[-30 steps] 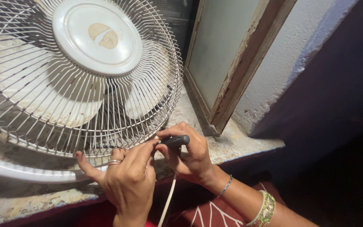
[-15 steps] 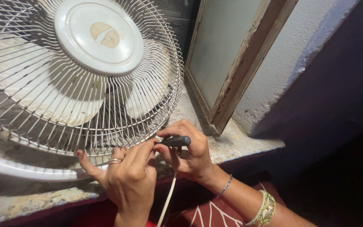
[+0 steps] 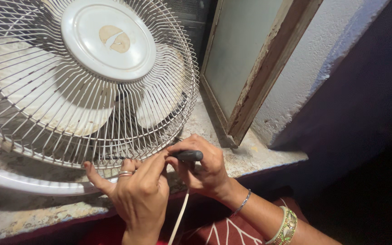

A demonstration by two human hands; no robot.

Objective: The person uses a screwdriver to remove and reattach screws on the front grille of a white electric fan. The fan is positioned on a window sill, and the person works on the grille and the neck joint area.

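screwdriver: black handle [image 3: 188, 155] level, at the bottom edge of the fan grille, tip aimed left and hidden behind the fingers
right hand: [image 3: 205, 169] closed round the screwdriver handle, thumb on top, knuckles toward camera; thin bangle and green-gold bangles on that wrist
left hand: [image 3: 139, 190] fingertips pinched together at the tip end of the screwdriver, touching the lower grille wires; thumb stuck out left, ring on one finger; what it pinches, cannot tell
fan grille: [image 3: 46, 122] white wire guard, tilted, resting on the ledge, round white hub cap [image 3: 108, 38] at centre, dusty blades behind
cord: [image 3: 179, 218] white, hangs down between both wrists
ledge: [image 3: 255, 156] worn concrete sill, fan sits on it
window frame: [image 3: 268, 72] peeling wood, just right of the fan
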